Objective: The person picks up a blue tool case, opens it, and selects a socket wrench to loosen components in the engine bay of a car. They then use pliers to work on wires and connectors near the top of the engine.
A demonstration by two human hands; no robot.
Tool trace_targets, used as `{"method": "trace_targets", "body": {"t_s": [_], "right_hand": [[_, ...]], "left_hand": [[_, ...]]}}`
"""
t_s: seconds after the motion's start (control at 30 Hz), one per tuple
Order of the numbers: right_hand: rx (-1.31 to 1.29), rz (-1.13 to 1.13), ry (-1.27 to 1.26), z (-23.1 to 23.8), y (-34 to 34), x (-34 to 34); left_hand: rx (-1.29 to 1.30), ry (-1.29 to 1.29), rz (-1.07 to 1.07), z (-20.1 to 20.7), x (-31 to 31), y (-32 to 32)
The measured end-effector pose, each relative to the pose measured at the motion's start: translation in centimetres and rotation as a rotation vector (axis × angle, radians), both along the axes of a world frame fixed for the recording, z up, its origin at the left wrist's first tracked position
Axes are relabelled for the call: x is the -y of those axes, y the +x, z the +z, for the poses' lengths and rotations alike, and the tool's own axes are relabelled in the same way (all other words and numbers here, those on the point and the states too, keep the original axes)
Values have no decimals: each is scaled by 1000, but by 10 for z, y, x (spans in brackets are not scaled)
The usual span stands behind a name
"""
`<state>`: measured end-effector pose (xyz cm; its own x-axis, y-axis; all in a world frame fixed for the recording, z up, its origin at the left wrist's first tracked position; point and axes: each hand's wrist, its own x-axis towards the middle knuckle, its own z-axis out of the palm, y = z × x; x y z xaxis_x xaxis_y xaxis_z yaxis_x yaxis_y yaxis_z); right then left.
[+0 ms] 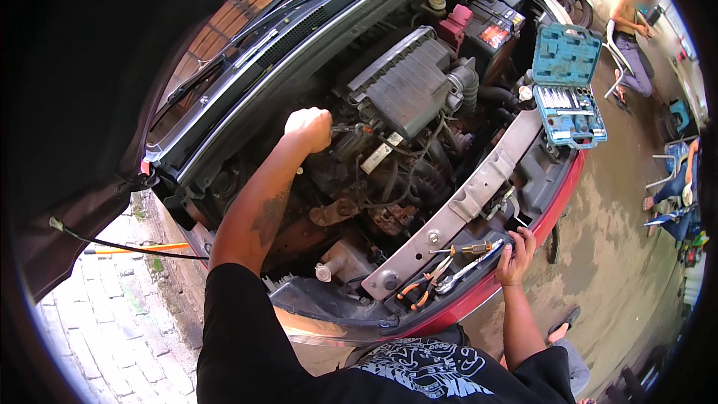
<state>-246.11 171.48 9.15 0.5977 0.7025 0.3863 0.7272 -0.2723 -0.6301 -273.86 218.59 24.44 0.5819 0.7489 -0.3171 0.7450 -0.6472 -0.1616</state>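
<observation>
My left hand [309, 129] is closed in a fist over the engine bay, left of the black engine cover box [404, 78]. A short metallic piece [350, 129] shows at its right side; I cannot tell whether the fist holds it. My right hand [516, 256] rests on the car's red front edge, fingers apart and holding nothing. Beside it on the front ledge lie a ratchet wrench [467, 268], pliers with orange handles [428, 283] and a screwdriver with a yellowish handle [475, 248].
An open teal socket case [570, 116] sits on the front right corner of the car. Behind it is the battery [490, 26]. The raised hood [82, 105] fills the left side. People sit at the far right, one on a chair [617, 52].
</observation>
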Motion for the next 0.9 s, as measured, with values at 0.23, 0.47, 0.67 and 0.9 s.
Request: {"method": "trace_targets", "body": {"t_s": [0.23, 0.47, 0.67, 0.9], "right_hand": [[-38, -10, 13, -1, -1, -2], [-13, 0, 2, -2, 1, 0], [-20, 2, 5, 1, 0, -2], [13, -8, 22, -3, 2, 0]], "left_hand": [[-4, -15, 25, -10, -7, 4], [138, -18, 65, -26, 5, -20], [254, 6, 85, -47, 17, -40], [252, -37, 80, -19, 43, -24]]}}
